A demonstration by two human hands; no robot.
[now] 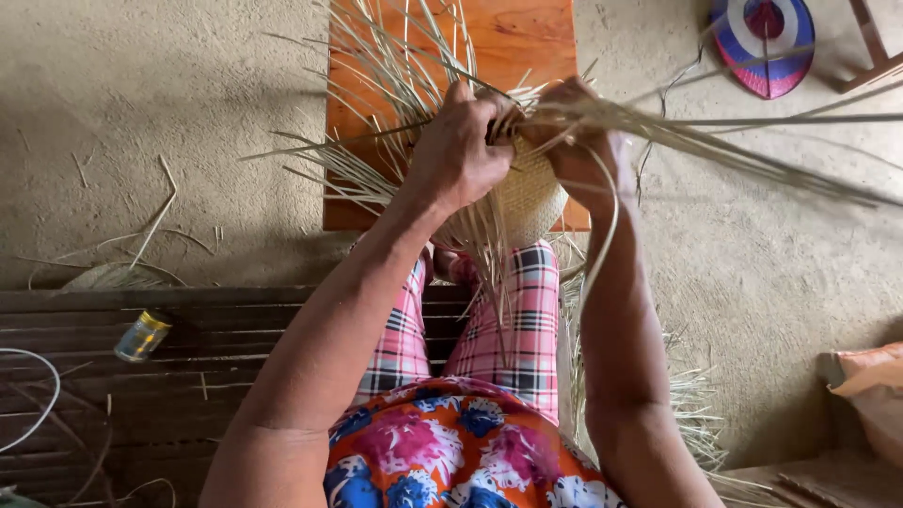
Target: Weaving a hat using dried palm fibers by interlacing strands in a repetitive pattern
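A rough, sandy-grey earthen floor (169,103) spreads under soft daylight, littered with loose dry straw strips (141,235) to the left of the hands. Beyond the hands stands a low orange-brown wooden board (527,38). A dark slatted wooden platform (216,376) lies nearer, bearing a small yellow-capped tin can (142,336). Far right of the hands rest a round blue, red and white woven fan (764,42) and a pale orange sack (870,395).
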